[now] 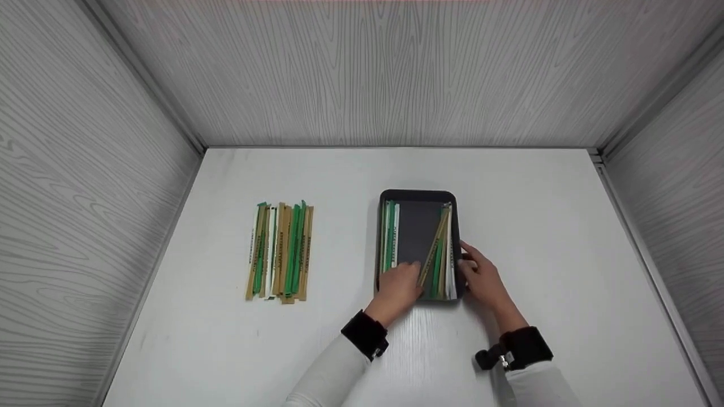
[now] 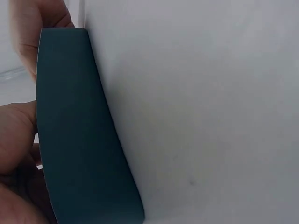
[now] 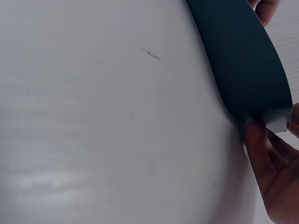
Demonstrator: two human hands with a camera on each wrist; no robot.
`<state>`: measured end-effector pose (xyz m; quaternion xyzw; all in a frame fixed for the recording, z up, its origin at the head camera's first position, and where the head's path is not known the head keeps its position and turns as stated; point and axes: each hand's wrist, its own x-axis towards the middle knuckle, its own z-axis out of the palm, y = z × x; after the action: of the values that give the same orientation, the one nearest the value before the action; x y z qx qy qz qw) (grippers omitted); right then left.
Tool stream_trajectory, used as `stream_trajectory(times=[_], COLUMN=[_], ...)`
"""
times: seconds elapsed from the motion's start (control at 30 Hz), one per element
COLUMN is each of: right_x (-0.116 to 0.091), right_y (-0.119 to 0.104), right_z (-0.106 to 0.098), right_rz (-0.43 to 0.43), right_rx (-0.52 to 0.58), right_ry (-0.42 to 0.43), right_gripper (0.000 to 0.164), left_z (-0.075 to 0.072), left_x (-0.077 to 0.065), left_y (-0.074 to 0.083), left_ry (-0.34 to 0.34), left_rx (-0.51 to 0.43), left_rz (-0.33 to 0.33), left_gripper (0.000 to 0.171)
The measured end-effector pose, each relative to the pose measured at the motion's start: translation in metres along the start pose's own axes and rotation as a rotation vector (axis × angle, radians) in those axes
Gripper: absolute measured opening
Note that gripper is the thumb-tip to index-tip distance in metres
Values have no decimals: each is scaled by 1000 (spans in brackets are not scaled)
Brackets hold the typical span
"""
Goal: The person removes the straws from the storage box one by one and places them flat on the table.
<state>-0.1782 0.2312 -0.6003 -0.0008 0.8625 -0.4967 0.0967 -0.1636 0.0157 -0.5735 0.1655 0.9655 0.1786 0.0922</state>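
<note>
A dark rectangular tray [image 1: 417, 229] holds slim, paper-wrapped sticks in two groups. Along its left side lie green and white sticks [image 1: 395, 232]; along its right side stand more white, brown and green ones [image 1: 450, 254]. My left hand [image 1: 399, 285] reaches over the near left part of the tray with curled fingers, pinching the near end of a slanting brown stick [image 1: 434, 247]. At the right wall, my right hand [image 1: 483, 280] grips the tray's side; the right wrist view shows its fingers [image 3: 259, 151] at the tray's end. The left fingertips are hidden in the head view.
To the left of the tray, a loose bundle of brown, green and white wrapped sticks [image 1: 281, 251] lies on the white table [image 1: 186, 339]. Grey wood-grain panels [image 1: 396, 73] enclose the table at the back and both sides.
</note>
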Motion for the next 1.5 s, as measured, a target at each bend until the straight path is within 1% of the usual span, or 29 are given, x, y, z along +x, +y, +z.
stream_trajectory(times=[0.1, 0.27, 0.4, 0.57, 0.7, 0.8, 0.9, 1.03, 1.13, 1.23, 1.3, 1.5], right_x=[1, 3, 5, 5, 5, 4, 5, 5, 5, 5, 5, 5], right_y=[-3, -9, -11, -11, -11, -11, -10, -9, -8, -8, -8, -8], right_z=[-1, -2, -3, -4, -5, -4, -4, -3, -3, -3, -2, -3], right_rz=[13, 44, 61, 64, 66, 69, 61, 50, 53, 55, 57, 71], right_rx=[3, 29, 34, 43, 51, 53, 45, 36, 38, 35, 25, 9], right_ry=[7, 18, 21, 19, 16, 19, 28, 38, 37, 30, 25, 12], right_gripper=[49, 47, 46, 45, 45, 45, 45, 45, 46, 48, 50, 46], left_z=[1, 2, 2, -1, -5, -9, -15, -27, -39, -51, -59, -76], left_x=[1, 2, 2, 2, 0, -1, -3, -6, -10, -14, -19, -35], left_y=[3, 5, 5, 3, 1, -2, -6, -16, -28, -44, -56, -93], left_ry=[-12, -14, -8, -17, -24, 1, 51, 127, 166, 198, 222, 298], left_rx=[26, 13, -2, 16, 29, -8, -70, -155, -227, -278, -301, -326], left_rz=[-19, -25, -27, -42, -60, -66, -73, -102, -141, -189, -226, -323], left_gripper=[28, 28, 23, 20, 11, 10, 11, 10, 15, 23, 24, 25])
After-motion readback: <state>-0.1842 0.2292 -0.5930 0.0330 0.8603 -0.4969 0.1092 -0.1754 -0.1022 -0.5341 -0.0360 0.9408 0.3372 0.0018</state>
